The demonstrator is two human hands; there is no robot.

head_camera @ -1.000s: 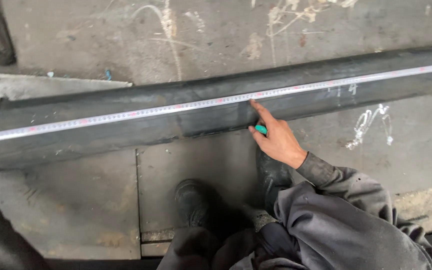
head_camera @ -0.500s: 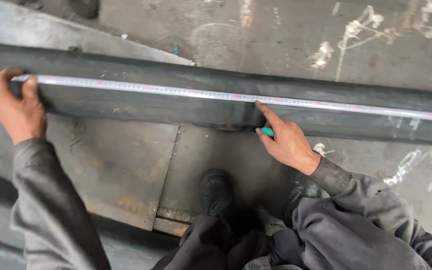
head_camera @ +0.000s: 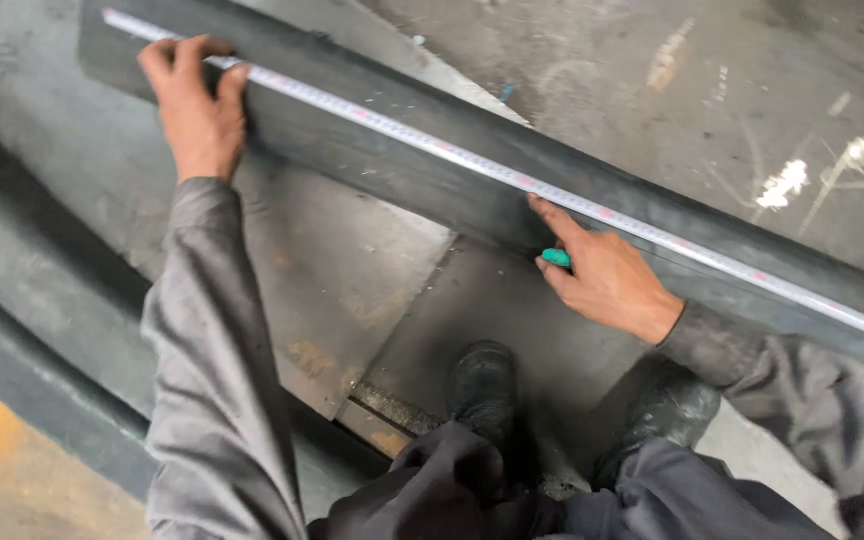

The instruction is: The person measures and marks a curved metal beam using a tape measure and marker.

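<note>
Since the earlier frames, view is panning left along the long dark steel beam (head_camera: 432, 175): beam now running diagonally from upper left to lower right rather than near level, and left hand (head_camera: 197, 110), half a second back at the frame's left edge, is now sitting well inside the picture near the top.

Left hand is resting flat on the beam's upper edge, fingers spread and curled over it, pressing down the near end of the white measuring tape (head_camera: 492, 170). Tape is lying along the beam's top edge, stretching away from this hand toward the right hand and on past it to the right border. Grey sleeve (head_camera: 217, 380) is trailing down from the wrist toward the bottom of the frame.

Right hand (head_camera: 602, 275) is lying against the beam's side face just below the tape, forefinger extended and touching the tape's edge, remaining fingers loosely bent. Small green marker (head_camera: 556, 258) is showing between thumb and forefinger, held there; only its tip is visible, so its kind cannot be told.

Below the right hand, two black boots (head_camera: 482, 390) are standing on worn steel floor plates (head_camera: 352, 280). Beyond the beam, away from both hands, grey concrete floor (head_camera: 712, 90) is bearing white chalk scribbles.
</note>
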